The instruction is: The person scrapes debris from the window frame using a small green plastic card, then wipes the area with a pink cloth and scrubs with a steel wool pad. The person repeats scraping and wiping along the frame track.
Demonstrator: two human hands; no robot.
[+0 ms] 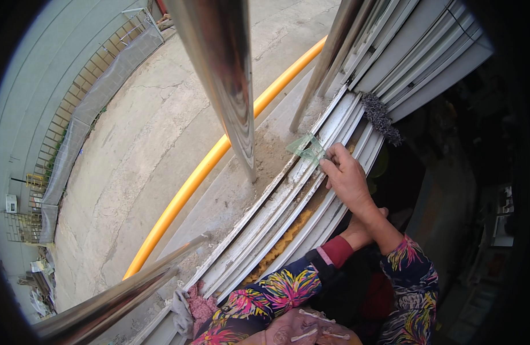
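Observation:
My right hand point(346, 177) pinches a thin, see-through green piece of plastic film point(309, 147) between thumb and fingers. The film lies over the outer rails of a white window sill track point(286, 185), which is streaked with dirt. My left hand point(359, 230) is mostly hidden behind my right wrist, past a red cuff; whether it holds anything cannot be seen. A yellow-brown, crumbly strip point(286, 241) fills one channel of the track, beside my left forearm.
Steel window bars point(237, 108) rise outside the sill, with a yellow pipe point(183, 202) beyond them. A grey fluffy duster-like piece point(380, 118) sits by the sliding sashes point(415, 56). Pink cloth point(201, 304) and grey cloth point(181, 312) lie at the lower end of the track.

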